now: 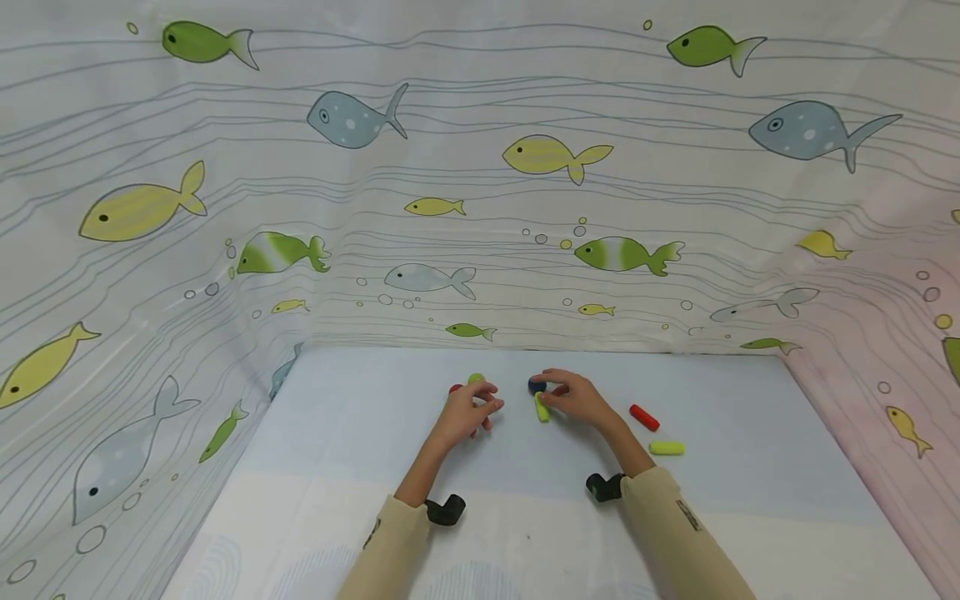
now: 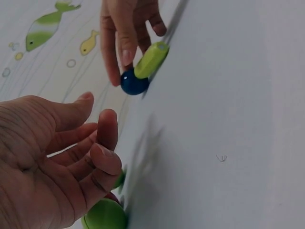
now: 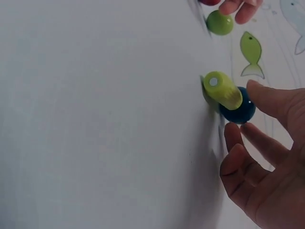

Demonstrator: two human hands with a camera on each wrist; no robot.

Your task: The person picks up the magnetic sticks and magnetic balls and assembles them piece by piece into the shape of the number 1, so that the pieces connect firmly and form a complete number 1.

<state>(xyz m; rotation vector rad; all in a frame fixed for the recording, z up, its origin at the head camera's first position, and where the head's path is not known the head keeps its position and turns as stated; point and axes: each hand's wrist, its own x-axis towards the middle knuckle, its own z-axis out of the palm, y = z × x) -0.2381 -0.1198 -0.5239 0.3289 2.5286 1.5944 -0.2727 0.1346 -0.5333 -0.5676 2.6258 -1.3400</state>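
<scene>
My right hand [image 1: 576,398] pinches a dark blue ball [image 3: 239,109] between thumb and forefinger, its other fingers bent beside it. Against that ball lies a yellow-green cylinder [image 3: 222,89], its end with a pale round spot pointing away from the ball. To the left, my left hand [image 1: 463,414] holds nothing, its fingers loosely curled above the table. Just behind it are a green ball [image 1: 476,378] and a red ball [image 1: 455,388], the red one partly hidden by the hand. A small green piece [image 2: 120,179] beside the left fingers is too covered to identify.
On the table [image 1: 337,442], right of the right hand, lie a red cylinder [image 1: 644,417] and another yellow-green cylinder [image 1: 667,448]. A fish-printed sheet [image 1: 495,242] forms walls at the back and both sides. Black wrist cameras sit by both sleeves.
</scene>
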